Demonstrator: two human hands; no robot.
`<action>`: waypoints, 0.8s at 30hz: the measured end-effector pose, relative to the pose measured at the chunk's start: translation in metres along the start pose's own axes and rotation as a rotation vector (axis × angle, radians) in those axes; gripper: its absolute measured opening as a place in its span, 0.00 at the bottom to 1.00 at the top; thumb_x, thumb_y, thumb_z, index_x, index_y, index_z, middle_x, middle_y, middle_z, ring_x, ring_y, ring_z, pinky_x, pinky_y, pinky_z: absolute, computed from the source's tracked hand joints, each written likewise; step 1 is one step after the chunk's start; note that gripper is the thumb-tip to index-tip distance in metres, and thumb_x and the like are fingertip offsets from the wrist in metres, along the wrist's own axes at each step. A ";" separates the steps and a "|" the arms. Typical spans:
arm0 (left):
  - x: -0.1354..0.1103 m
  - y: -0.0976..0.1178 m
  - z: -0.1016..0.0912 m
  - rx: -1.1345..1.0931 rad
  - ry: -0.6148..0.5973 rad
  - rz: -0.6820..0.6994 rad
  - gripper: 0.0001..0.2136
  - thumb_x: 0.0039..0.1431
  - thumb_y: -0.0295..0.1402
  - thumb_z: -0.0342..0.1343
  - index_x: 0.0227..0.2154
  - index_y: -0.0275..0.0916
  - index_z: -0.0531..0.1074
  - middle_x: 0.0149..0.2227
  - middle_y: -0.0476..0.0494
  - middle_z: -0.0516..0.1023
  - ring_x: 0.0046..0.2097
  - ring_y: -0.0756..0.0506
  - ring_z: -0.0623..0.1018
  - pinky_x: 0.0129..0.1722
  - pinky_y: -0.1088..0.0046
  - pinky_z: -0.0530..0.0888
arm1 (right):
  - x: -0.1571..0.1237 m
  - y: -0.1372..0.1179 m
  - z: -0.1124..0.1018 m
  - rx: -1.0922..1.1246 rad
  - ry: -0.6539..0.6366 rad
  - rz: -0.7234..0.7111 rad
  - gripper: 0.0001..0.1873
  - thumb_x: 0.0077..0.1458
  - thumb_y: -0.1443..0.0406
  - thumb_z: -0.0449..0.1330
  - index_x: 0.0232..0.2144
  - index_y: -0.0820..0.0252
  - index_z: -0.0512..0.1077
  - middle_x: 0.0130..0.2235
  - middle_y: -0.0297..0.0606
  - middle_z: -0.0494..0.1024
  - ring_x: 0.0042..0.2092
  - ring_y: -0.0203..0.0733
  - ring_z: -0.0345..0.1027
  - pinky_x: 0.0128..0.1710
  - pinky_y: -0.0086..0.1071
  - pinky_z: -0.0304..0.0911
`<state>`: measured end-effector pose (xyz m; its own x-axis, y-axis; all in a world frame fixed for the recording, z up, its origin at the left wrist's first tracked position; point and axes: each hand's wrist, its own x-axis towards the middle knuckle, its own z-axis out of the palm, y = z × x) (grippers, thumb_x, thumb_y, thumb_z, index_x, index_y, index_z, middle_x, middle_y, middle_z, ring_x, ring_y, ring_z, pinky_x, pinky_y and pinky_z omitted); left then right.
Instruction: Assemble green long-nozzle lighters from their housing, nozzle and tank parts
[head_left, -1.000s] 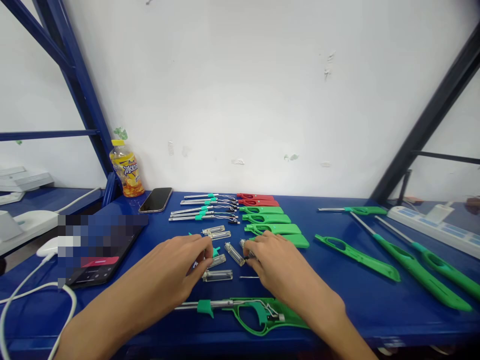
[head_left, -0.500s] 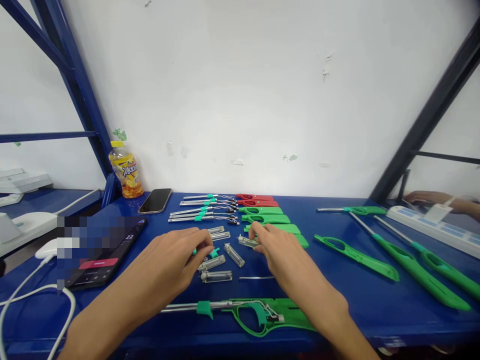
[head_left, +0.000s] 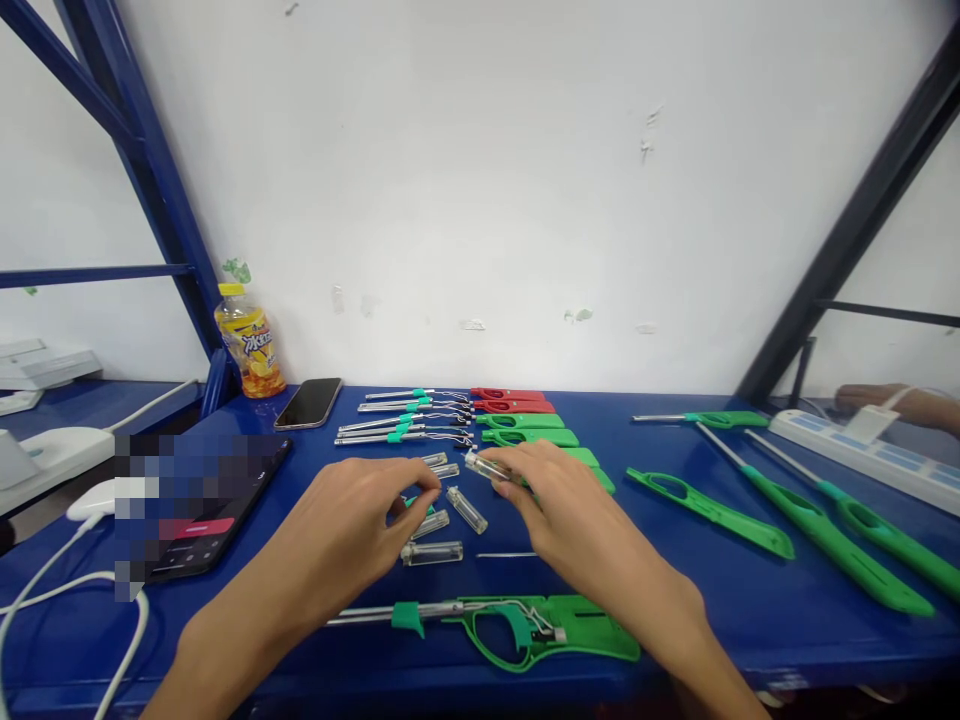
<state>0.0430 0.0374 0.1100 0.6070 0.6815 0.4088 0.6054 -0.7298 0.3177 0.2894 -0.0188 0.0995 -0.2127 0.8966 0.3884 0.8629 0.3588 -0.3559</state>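
My right hand (head_left: 544, 490) is closed around a clear plastic lighter fuel tank (head_left: 486, 467), held above the table with its valve end pointing left. Thumb and fingertips meet on my left hand (head_left: 375, 505); whatever they may pinch is hidden. Small teal parts, partly covered, show by those fingers. Between the hands lies another clear tank (head_left: 466, 510), and one more tank (head_left: 433, 553) rests nearer me. Along the front, an open green lighter half-shell (head_left: 592, 625) carries a metal rod assembly (head_left: 427, 612) with a teal trigger (head_left: 517, 625) and wires.
Rod assemblies (head_left: 397, 428) lie in a row at the back, beside red shells (head_left: 514, 394) and green shells (head_left: 529, 437). Long green lighters (head_left: 832, 540) and a power strip (head_left: 870, 455) are at right. Phones (head_left: 309, 402), a cable and a drink bottle (head_left: 251, 345) stand left.
My right hand has picked up the clear tank from the table and tilted, moving it slightly left. My left hand has shifted a little right with its fingertips pinched.
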 end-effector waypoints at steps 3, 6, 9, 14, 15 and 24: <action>0.001 0.001 0.003 -0.040 0.051 0.017 0.08 0.68 0.35 0.56 0.40 0.48 0.81 0.34 0.55 0.85 0.26 0.49 0.75 0.30 0.72 0.68 | 0.002 -0.004 -0.003 0.016 0.016 0.005 0.11 0.74 0.66 0.59 0.52 0.53 0.79 0.50 0.40 0.85 0.52 0.52 0.77 0.54 0.48 0.70; 0.005 0.004 0.006 -0.096 0.110 0.010 0.09 0.69 0.35 0.55 0.39 0.46 0.81 0.33 0.54 0.85 0.26 0.49 0.75 0.29 0.74 0.70 | 0.003 -0.006 -0.004 0.034 0.034 0.016 0.08 0.73 0.66 0.61 0.50 0.52 0.79 0.48 0.38 0.85 0.51 0.51 0.78 0.52 0.46 0.70; 0.009 0.007 0.008 -0.156 0.185 -0.003 0.10 0.70 0.36 0.54 0.40 0.44 0.81 0.34 0.51 0.85 0.27 0.49 0.76 0.28 0.74 0.71 | 0.004 -0.007 -0.005 0.053 0.044 0.017 0.07 0.72 0.66 0.63 0.49 0.52 0.79 0.47 0.36 0.86 0.50 0.50 0.79 0.50 0.44 0.70; 0.011 0.010 0.013 -0.253 0.271 -0.038 0.10 0.70 0.36 0.55 0.41 0.44 0.82 0.37 0.48 0.85 0.33 0.46 0.81 0.27 0.75 0.74 | 0.005 -0.011 -0.009 0.089 0.053 0.026 0.07 0.71 0.66 0.64 0.49 0.51 0.78 0.42 0.33 0.88 0.46 0.50 0.82 0.45 0.42 0.70; 0.010 0.010 0.013 -0.275 0.277 -0.047 0.10 0.70 0.36 0.55 0.41 0.45 0.82 0.38 0.48 0.84 0.31 0.47 0.80 0.26 0.75 0.74 | 0.005 -0.012 -0.009 0.098 0.054 0.026 0.07 0.71 0.66 0.64 0.49 0.51 0.78 0.42 0.32 0.88 0.45 0.50 0.82 0.44 0.41 0.70; 0.010 0.011 0.013 -0.465 0.249 -0.104 0.10 0.73 0.38 0.55 0.42 0.44 0.81 0.29 0.52 0.81 0.19 0.52 0.73 0.19 0.78 0.74 | 0.005 -0.014 -0.012 0.171 0.030 -0.026 0.07 0.70 0.68 0.65 0.47 0.50 0.77 0.45 0.28 0.88 0.47 0.45 0.83 0.46 0.38 0.71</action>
<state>0.0623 0.0365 0.1063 0.3818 0.7590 0.5274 0.3295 -0.6449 0.6896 0.2817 -0.0226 0.1170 -0.2183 0.8792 0.4234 0.7661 0.4232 -0.4837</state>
